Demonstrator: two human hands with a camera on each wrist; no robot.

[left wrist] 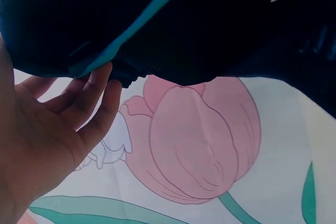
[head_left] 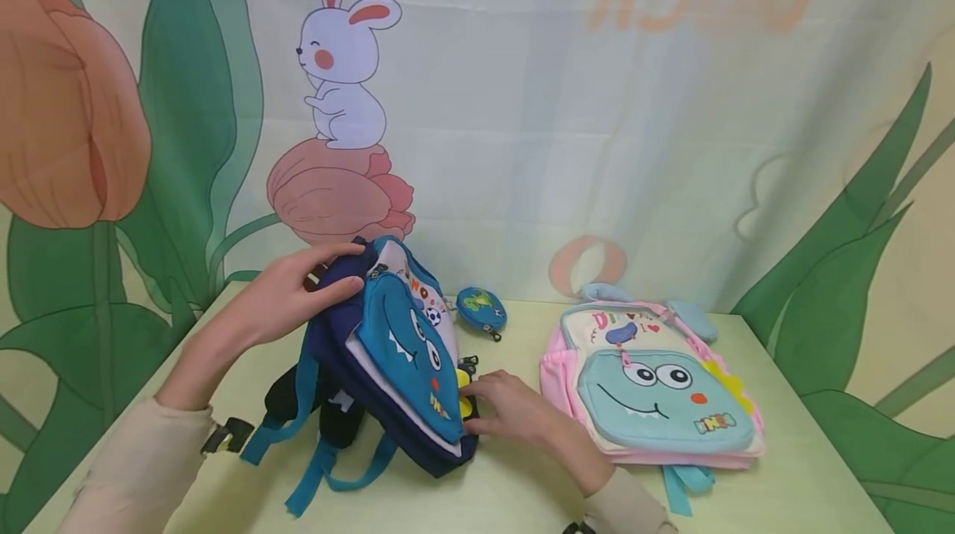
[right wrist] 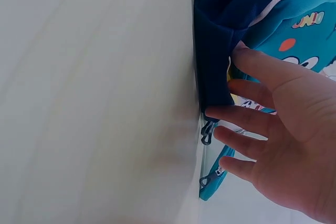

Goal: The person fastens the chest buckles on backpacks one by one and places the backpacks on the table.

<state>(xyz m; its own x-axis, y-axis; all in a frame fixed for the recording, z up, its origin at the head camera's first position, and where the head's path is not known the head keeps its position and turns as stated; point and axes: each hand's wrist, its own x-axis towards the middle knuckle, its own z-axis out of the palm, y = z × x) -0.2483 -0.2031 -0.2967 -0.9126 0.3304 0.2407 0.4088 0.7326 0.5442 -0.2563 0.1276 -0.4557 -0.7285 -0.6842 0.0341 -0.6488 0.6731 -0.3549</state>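
A navy and teal children's backpack [head_left: 399, 360] with a dinosaur face leans tilted at left centre, straps hanging at its left. At its upper left edge, my left hand [head_left: 309, 289] grips the bag, thumb toward the front; in the left wrist view its fingers [left wrist: 97, 90] curl against the dark back by a teal strap. My right hand [head_left: 518, 410] is at the lower right side, thumb and index finger around yellow pieces [head_left: 464, 405]. In the right wrist view, the right hand's fingertips [right wrist: 223, 111] reach over the navy side pocket [right wrist: 212, 61].
A pink and cream backpack [head_left: 664, 393] with a pale teal dinosaur face lies on the light table [head_left: 515, 501] at right. A small round teal pouch [head_left: 481, 310] hangs from the navy bag's far side, resting on the table. Behind stands a printed curtain [head_left: 492, 103].
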